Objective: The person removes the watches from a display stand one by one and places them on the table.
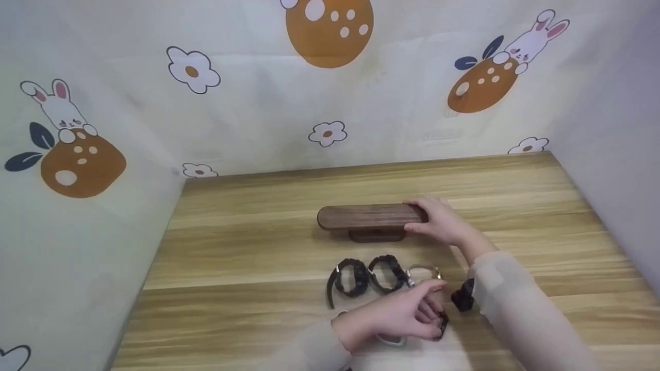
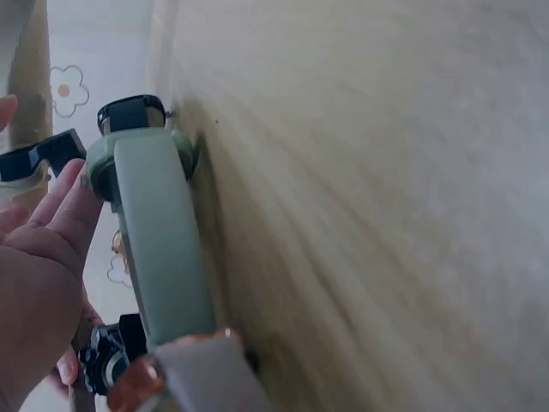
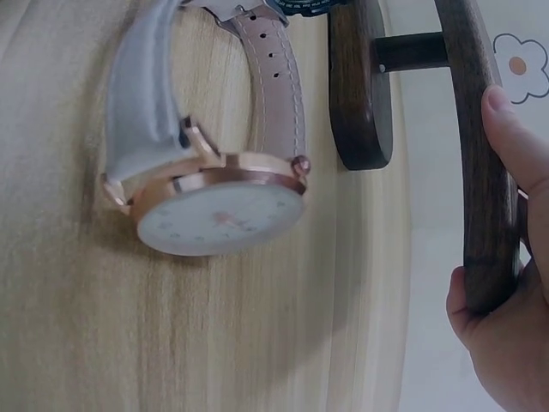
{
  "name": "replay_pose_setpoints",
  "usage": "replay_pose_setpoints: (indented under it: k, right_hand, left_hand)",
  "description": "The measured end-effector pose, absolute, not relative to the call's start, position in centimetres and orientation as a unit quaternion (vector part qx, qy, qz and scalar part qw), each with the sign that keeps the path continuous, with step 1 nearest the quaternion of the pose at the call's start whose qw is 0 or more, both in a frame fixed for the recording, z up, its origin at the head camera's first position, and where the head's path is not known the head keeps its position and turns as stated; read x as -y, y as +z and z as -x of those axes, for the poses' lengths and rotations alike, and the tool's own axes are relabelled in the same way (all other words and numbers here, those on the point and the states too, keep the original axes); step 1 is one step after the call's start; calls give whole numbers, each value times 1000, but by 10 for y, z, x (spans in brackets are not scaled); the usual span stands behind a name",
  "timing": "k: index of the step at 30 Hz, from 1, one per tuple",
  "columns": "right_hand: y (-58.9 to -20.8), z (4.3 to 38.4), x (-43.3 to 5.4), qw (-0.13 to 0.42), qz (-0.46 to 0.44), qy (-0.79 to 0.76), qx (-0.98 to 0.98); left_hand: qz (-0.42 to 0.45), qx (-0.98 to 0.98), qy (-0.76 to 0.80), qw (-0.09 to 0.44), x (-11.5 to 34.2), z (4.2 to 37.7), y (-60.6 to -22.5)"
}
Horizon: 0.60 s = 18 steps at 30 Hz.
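Observation:
My right hand grips the right end of the top bar of a dark wooden T-shaped stand. In the right wrist view the thumb lies along the bar, apart from the base. My left hand is over the nearer watches, fingers spread. A black watch shows at its fingertips. In the left wrist view, those fingers overlap the end of a pale green watch, with a black watch behind it.
Two black watches, one left and one right, stand before the wooden stand. Beside them is a watch with a light metallic case. A rose-gold watch with a grey strap is close in the right wrist view. A patterned wall borders the table.

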State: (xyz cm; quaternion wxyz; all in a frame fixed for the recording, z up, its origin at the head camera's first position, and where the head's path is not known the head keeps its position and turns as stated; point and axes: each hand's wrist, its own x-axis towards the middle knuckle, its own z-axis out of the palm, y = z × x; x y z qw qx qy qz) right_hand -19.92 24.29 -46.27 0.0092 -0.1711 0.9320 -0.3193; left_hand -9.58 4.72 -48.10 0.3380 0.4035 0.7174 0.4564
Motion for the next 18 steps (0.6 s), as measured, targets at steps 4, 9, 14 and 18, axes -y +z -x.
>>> replay_pose_setpoints:
  k: [4,9,14,18]
  right_hand:
    - [-461,199,-242,6,177,-311,-934]
    - [-461,198,-242,-11,186,-305,-934]
    - [-467,193,-242,-57,194,-280,-938]
    - [-472,187,-245,-120,189,-275,-935]
  left_hand:
    - [-407,-724,455,322,-43,98,-477]
    - [-415,-728,459,296,-36,104,-473]
    - [-420,-743,461,246,-24,115,-466]
    - [-396,-755,481,205,-11,126,-458]
